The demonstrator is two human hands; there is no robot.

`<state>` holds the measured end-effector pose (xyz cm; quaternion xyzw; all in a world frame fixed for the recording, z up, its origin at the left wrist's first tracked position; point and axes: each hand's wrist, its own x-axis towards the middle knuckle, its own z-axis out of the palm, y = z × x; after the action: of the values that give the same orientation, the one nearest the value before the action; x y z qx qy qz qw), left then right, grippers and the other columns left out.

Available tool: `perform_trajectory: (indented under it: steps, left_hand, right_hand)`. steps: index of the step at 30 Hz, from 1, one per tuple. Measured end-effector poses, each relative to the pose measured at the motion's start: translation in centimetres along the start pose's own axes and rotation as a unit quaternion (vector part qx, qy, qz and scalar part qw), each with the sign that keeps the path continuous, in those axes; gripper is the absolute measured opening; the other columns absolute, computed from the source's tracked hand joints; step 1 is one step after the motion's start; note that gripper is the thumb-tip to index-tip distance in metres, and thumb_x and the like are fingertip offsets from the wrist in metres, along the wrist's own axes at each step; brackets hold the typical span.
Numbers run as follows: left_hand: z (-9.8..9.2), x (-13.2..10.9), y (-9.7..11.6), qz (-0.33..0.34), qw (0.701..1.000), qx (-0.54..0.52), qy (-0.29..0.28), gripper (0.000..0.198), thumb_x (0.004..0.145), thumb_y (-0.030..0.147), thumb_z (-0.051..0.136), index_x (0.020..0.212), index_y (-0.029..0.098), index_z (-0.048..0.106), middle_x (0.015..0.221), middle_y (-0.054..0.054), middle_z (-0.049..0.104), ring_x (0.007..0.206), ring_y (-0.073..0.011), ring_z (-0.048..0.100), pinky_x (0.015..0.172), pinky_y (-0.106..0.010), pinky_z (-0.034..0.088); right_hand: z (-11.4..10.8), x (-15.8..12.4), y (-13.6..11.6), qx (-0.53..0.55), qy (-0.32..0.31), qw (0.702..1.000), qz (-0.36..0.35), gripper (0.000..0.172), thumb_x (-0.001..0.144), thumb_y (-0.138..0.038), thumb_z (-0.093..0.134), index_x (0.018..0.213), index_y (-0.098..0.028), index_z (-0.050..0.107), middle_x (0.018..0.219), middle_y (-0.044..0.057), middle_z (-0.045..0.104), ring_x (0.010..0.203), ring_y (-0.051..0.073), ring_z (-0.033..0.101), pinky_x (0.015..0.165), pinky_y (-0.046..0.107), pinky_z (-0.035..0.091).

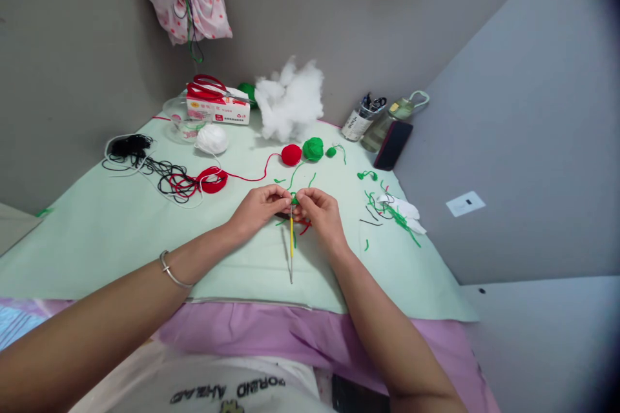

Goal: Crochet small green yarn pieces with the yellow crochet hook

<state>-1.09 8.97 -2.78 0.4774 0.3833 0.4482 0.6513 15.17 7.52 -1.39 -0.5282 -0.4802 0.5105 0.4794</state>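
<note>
My left hand (264, 206) and my right hand (317, 206) meet over the near middle of the table, thumbs and fingers pinched. Between their fingertips is a small green yarn piece (294, 199), mostly covered. A crochet hook (291, 239) with a yellow grip points from it down towards me; its upper end is hidden at the piece. Whether my left fingers also grip the hook, I cannot tell. Beneath the hands lie red and green yarn ends and something dark, partly covered. Just beyond them sit a red yarn ball (291, 155) and a green yarn ball (313, 149).
Left are black yarn (130, 146), a red yarn coil (213, 180) and a white yarn ball (212, 140). Red scissors (208, 87) rest on a box (225, 110). White stuffing (290, 100) stands behind. Right are a pen cup (357, 122), bottle (378, 132), phone (393, 145) and yarn scraps (400, 219).
</note>
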Motion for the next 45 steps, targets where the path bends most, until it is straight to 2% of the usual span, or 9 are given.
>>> perform_trajectory:
  steps: [15,25,31,38,45]
  left_hand:
    - [0.12,-0.42,-0.11,0.047,0.997,0.054,0.025,0.027,0.074,0.038,0.080,0.086,0.018,0.068,0.081,-0.001,0.070,0.076,-0.0201,0.072,0.079,-0.038,0.060]
    - [0.15,-0.47,-0.07,0.079,0.992,0.084,0.042,0.026,0.076,0.040,0.079,0.081,0.019,0.066,0.084,-0.001,0.066,0.076,-0.0187,0.068,0.075,-0.036,0.060]
    - [0.05,-0.41,-0.13,0.099,0.987,0.113,0.063,0.019,0.075,0.035,0.077,0.077,0.019,0.067,0.090,-0.002,0.063,0.083,-0.0195,0.064,0.077,-0.034,0.056]
    - [0.08,-0.31,-0.22,0.067,0.992,0.099,0.039,0.020,0.074,0.035,0.077,0.080,0.019,0.067,0.080,-0.001,0.066,0.077,-0.0193,0.067,0.074,-0.034,0.056]
    - [-0.07,-0.16,-0.27,0.036,0.997,0.059,0.015,0.027,0.075,0.041,0.079,0.083,0.018,0.067,0.078,-0.002,0.071,0.076,-0.0211,0.073,0.081,-0.039,0.060]
  right_hand:
    - [0.27,-0.24,-0.52,-0.034,-0.003,0.999,0.000,0.024,0.071,-0.041,0.075,0.073,-0.019,0.069,0.056,-0.002,0.064,0.050,0.011,0.056,0.053,0.025,0.048]
    - [0.21,-0.31,-0.10,-0.055,-0.007,0.998,-0.018,0.023,0.072,-0.042,0.075,0.075,-0.019,0.072,0.061,0.000,0.068,0.057,0.014,0.061,0.061,0.029,0.053]
    - [0.19,-0.39,-0.09,-0.069,-0.016,0.997,-0.024,0.023,0.072,-0.041,0.076,0.078,-0.018,0.073,0.067,0.001,0.070,0.062,0.015,0.063,0.064,0.029,0.054]
    - [0.21,-0.35,0.27,-0.076,-0.016,0.996,-0.034,0.017,0.072,-0.035,0.073,0.075,-0.019,0.070,0.065,-0.001,0.067,0.061,0.014,0.060,0.062,0.028,0.049]
    - [0.05,-0.27,-0.24,-0.050,-0.025,0.998,-0.024,0.017,0.071,-0.036,0.072,0.071,-0.020,0.068,0.064,-0.002,0.064,0.060,0.012,0.056,0.062,0.027,0.049]
